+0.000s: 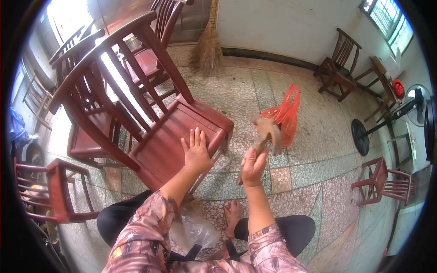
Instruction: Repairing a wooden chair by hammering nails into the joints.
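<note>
Hammer point(264, 132) is up off the floor point(318, 152), gripped by its handle in the R hand point(253, 169), fingers wrapped round, its slightly blurred head overlapping the red bag point(288, 120) behind it in view. L hand point(198, 151) is open, palm down w/ fingers spread, on the seat of the near chair point(166, 136), just L of the hammer. Clear bag point(202, 230) lies btwn the person's legs nr a bare foot point(234, 218); broom point(208, 51) at the back wall point(273, 27), fan point(387, 117) far R.
</note>
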Available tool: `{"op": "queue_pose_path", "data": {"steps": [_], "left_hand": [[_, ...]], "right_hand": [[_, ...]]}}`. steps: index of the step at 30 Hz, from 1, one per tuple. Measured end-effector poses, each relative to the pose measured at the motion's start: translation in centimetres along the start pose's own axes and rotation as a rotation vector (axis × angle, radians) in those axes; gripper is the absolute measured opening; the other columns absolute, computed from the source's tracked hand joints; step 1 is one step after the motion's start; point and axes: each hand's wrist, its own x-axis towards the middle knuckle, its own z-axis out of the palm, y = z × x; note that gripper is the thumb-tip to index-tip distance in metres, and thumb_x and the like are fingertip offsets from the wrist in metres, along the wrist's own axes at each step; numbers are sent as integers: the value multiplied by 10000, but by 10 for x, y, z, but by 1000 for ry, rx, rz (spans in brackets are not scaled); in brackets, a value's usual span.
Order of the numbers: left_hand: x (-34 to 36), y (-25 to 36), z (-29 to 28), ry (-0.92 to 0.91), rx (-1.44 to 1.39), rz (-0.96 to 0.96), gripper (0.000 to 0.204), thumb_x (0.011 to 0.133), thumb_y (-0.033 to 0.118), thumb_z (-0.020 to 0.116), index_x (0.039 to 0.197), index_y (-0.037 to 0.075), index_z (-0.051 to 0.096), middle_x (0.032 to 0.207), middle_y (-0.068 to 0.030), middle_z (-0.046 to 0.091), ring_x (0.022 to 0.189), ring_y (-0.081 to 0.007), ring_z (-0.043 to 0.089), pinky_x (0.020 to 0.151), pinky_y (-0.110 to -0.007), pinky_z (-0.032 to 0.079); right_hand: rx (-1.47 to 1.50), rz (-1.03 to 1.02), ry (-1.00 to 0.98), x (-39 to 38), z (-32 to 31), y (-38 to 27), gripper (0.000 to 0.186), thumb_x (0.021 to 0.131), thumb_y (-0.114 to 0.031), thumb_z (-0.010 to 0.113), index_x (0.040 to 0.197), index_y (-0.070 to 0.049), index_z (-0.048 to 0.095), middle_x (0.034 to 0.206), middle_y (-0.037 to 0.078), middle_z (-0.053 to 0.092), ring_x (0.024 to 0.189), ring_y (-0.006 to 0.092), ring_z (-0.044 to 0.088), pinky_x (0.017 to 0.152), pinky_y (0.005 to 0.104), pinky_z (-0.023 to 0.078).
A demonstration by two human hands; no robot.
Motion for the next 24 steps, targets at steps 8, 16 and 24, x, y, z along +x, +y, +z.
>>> {"op": "queue_pose_path", "data": {"steps": [8,16,24], "left_hand": [[0,5,7,36,-41,10,1011,620,245,685,1460,-36,198,1564,-186,127,1469,-333,34,1133,-595,39],[1,-8,8,32,-5,0,1014,626,248,683,1463,-38,186,1564,-190,121,1466,-346,32,1131,-602,39],[1,-2,15,91,-24,9,1026,593,254,688,1454,-39,211,1558,-191,146,1465,-344,59,1128,-600,53]], "right_hand": [[-363,152,-176,-13,21,27,282,974,-295,499,1037,-23,460,659,81,551,537,164,553,507,358,430],[438,-162,211,19,3,-76,297,988,-343,457,972,-47,434,698,7,507,564,75,491,484,275,405],[-253,159,-97,-12,20,19,307,985,-316,486,1068,-26,432,683,38,518,504,114,494,459,271,411]]}}
